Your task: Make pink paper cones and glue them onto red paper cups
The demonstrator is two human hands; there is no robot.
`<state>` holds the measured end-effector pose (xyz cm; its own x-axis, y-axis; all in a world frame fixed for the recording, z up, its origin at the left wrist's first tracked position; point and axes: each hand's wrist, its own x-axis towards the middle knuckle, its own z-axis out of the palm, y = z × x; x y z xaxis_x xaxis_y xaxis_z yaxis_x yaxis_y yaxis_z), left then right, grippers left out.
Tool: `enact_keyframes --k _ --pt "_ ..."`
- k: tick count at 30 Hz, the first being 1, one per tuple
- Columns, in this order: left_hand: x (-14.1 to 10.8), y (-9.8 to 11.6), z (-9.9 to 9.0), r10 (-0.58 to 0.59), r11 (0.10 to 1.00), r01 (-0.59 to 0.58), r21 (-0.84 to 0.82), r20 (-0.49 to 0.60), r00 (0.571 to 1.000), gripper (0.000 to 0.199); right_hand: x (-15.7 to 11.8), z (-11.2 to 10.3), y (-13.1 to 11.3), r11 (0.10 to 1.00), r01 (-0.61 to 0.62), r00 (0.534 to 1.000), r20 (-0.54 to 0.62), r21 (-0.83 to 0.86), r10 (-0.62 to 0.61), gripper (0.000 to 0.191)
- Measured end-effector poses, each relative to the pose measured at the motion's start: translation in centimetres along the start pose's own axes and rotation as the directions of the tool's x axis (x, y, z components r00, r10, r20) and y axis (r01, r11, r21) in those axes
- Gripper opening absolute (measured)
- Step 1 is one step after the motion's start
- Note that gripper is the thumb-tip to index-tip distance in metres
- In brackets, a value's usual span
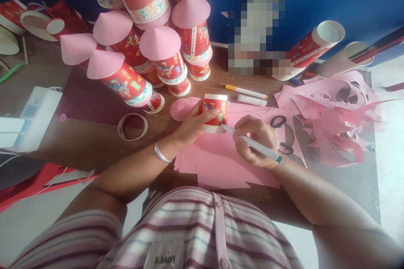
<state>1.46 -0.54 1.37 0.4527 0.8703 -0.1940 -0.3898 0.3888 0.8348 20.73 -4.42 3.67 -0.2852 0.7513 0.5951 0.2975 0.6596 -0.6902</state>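
My left hand (193, 122) is closed around a red paper cup (212, 104) with white bands at both ends, its thumb lying across the printed side. In my right hand (255, 141) is a white marker with a green end (265, 149), held like a pen. The marker's tip meets the cup near its lower white band, or comes very close to it. Beneath both hands lie pink paper sheets (217, 159). Black-handled scissors (277, 122) rest on the paper just right of my right hand, their blades partly hidden.
Stacked red cups topped with pink paper cones (160, 43) crowd the back left. A tape roll (132, 127) lies at left. Behind the paper are a yellow-capped marker (246, 91) and a white marker (251, 100). Pink scraps (337, 113) pile up at right, near a tall cup stack (311, 48).
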Motion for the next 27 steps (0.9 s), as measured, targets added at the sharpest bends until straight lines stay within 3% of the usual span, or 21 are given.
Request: enact_keyframes --k 27 --pt "-0.02 -0.48 -0.15 0.013 1.0 -0.014 -0.009 -0.046 0.999 0.037 -0.08 0.21 0.0 0.999 0.046 0.999 0.016 -0.001 -0.046 0.021"
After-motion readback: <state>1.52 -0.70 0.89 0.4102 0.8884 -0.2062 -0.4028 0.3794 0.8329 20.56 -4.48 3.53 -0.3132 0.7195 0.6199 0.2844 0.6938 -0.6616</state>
